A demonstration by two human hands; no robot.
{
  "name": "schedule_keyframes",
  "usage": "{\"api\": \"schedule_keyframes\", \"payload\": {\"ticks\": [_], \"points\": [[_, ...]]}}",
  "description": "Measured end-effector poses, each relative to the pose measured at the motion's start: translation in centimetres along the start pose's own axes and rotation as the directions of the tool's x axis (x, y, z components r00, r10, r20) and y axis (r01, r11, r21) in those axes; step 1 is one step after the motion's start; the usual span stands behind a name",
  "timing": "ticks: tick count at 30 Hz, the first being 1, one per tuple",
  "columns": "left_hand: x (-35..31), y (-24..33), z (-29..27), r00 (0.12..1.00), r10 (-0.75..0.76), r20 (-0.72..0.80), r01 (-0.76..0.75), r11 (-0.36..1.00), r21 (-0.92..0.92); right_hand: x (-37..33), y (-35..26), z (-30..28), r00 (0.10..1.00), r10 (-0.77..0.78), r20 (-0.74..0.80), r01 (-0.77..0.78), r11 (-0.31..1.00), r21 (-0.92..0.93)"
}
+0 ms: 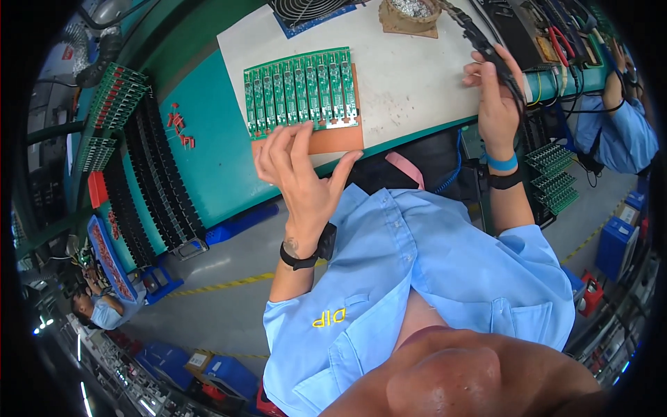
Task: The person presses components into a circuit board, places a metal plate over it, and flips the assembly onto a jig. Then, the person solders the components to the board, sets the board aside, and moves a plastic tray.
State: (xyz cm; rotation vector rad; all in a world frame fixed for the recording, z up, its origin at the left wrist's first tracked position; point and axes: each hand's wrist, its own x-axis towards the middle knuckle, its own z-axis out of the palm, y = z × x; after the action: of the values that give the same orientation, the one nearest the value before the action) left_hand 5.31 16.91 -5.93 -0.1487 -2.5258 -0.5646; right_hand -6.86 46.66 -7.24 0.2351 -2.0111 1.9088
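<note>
A green circuit board panel [300,90], made of several narrow boards side by side, lies on a brown backing board [337,141] on the white work sheet. My left hand [299,170] is at the panel's near edge, fingertips at or just over it. Its fingers are apart, with the thumb stretched to the right, and nothing is held. To the right, my right hand [498,104] is closed around a black corded tool [476,36] that looks like a soldering iron. The tool slants up and left, its far end near a round tin [410,15] filled with silvery material.
Red components [179,125] are scattered on the green mat [208,167]. Black slotted racks [163,174] run along the left. A fan [313,10] stands at the back. Red-handled pliers [559,43] and cables lie at the back right. Co-workers sit on both sides.
</note>
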Motion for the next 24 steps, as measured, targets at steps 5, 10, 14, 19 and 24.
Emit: {"api": "schedule_keyframes", "payload": {"ticks": [5,10,14,19,24], "points": [[-0.4,0.3,0.3,1.000,-0.010,-0.017,0.010,1.000,0.000,0.0,-0.2,0.7,0.976,-0.220,-0.011,0.209,0.908,0.363],[-0.2,-0.3,-0.6,0.996,-0.084,-0.009,0.084,0.996,-0.005,0.3,-0.7,4.3,0.957,-0.272,0.100,0.168,0.800,0.576],[0.4,-0.3,-0.2,0.997,-0.072,-0.017,0.071,0.997,-0.008,0.3,0.4,4.4,0.949,-0.262,0.173,0.210,0.939,0.270],[1.0,1.4,0.9,0.999,-0.032,0.012,0.032,0.999,0.029,-0.1,-0.6,4.5,0.970,-0.128,0.205,0.165,0.971,-0.176],[1.5,1.8,1.6,0.998,-0.033,0.049,0.030,0.998,0.064,0.2,-1.2,4.6,0.966,-0.148,0.212,0.159,0.987,-0.038]]}}
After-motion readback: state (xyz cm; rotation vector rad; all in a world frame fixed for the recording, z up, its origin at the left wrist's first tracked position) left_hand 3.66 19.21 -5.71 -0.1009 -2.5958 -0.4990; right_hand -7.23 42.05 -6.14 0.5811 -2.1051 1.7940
